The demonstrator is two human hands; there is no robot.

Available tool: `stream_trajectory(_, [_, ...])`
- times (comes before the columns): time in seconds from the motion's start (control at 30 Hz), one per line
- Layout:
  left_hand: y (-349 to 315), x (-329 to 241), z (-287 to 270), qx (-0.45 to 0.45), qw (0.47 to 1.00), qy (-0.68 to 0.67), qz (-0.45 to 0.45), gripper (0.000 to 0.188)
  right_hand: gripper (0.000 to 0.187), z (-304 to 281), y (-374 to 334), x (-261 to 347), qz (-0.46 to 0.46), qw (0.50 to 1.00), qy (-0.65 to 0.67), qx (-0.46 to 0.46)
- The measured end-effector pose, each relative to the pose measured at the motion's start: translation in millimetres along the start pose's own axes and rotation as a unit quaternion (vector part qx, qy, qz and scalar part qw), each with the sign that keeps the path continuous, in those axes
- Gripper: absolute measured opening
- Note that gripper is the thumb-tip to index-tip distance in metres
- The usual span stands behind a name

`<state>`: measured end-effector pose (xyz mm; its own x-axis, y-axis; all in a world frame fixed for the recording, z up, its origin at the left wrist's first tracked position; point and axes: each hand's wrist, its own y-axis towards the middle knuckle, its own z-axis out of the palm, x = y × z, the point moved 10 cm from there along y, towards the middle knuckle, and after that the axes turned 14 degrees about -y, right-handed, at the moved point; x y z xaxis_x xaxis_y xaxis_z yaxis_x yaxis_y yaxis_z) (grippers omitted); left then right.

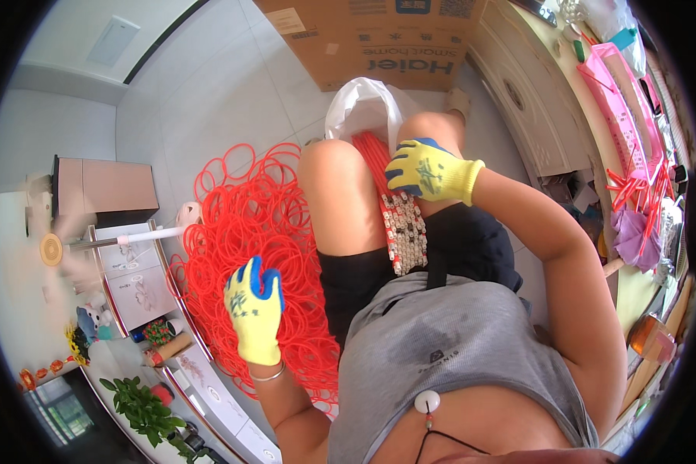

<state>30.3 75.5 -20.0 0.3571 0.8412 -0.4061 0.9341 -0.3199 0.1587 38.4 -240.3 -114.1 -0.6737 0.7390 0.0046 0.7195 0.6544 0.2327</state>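
A heap of glossy red tubing [209, 213], tangled in loose, overlapping loops, spreads over the pale tiled floor [209, 108]. Above it hangs the left hand [255, 313], in a yellow glove with blue fingertips, its grip loosely bent, thumb and forefinger apart. Next, a white bag [346, 100] stands open beyond the person's knees. From its mouth a bundle of straight red strands [373, 158] runs between the thighs, ending in tightly packed rows of small whitish, blocky end pieces [407, 232] on the lap. The right hand [433, 172], gloved likewise, bends its fingers over the bundle's right edge; whether that grip is clamped cannot be told. Farthest right, a pink basket [607, 97] sits on a cream surface [632, 298].
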Motion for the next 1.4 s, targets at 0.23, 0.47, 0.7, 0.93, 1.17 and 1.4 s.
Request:
stream_trajectory(0.23, [32,-88,41,0.040,0.874,-0.483,-0.031,0.028,0.041,-195,-57,-82,0.220,0.812,0.376,-0.389])
stream_trajectory(0.47, [33,-179,129,0.282,0.522,-0.793,-0.140,0.054,0.040,-316,-200,-153,-0.024,0.386,0.735,-0.557])
stream_trajectory(0.7, [77,-143,164,0.123,0.260,-0.942,-0.175,0.047,0.038,-219,-272,-151,0.083,0.266,0.713,-0.643])
stream_trajectory(0.93, [106,-93,143,0.057,0.252,-0.963,-0.076,0.035,0.018,-114,-261,-148,0.156,0.231,0.728,-0.626])
stream_trajectory(1.17, [117,-65,74,0.006,0.248,-0.968,0.022,0.023,0.027,-95,-183,-136,0.124,0.196,0.763,-0.603])
stream_trajectory(1.4, [121,-71,52,0.021,0.125,-0.992,-0.014,0.030,0.026,-82,-163,-145,0.106,0.210,0.771,-0.592])
